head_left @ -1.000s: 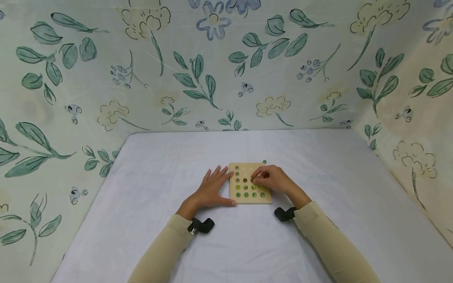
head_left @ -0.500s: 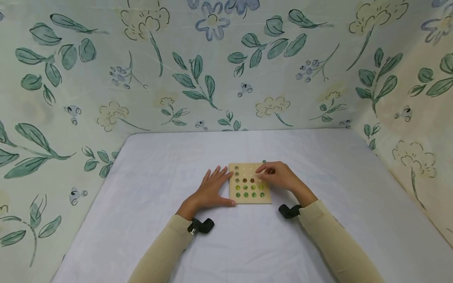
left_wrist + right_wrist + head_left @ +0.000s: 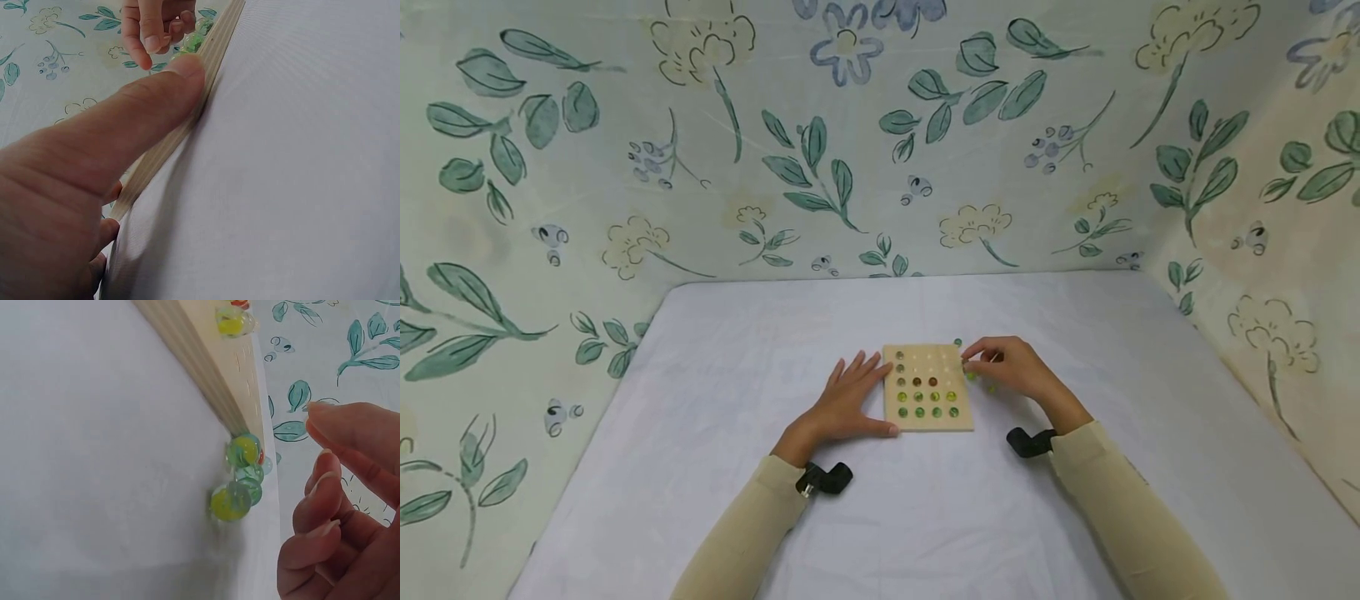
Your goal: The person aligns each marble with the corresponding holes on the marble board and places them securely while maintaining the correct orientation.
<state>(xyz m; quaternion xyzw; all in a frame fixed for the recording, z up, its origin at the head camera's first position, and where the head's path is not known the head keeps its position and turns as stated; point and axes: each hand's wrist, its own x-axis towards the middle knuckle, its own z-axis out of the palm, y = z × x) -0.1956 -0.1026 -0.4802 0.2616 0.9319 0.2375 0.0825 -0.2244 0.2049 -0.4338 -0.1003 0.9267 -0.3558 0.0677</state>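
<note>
A square wooden board [image 3: 928, 423] with rows of small holes lies on the white-covered table. Green marbles [image 3: 920, 412] fill its nearest row and yellow-green ones the row behind; two brown marbles [image 3: 925, 382] sit in the middle row, and clear-looking ones line the left column. My left hand [image 3: 842, 404] rests spread along the board's left side, its thumb [image 3: 181, 72] against the near edge. My right hand [image 3: 1018, 371] hovers just off the right side, thumb and index finger near each other, with nothing seen between them. Loose marbles [image 3: 230, 501] lie beside the board, close to that hand.
One green marble [image 3: 958, 342] lies behind the board's far right corner. Black wrist cameras [image 3: 827, 478] are strapped at both cuffs. A floral cloth [image 3: 850, 167] hangs behind the table and along its sides.
My right hand has left the brown marble in the middle row and drawn rightward off the board, uncovering loose marbles beside it. The left hand has stayed put.
</note>
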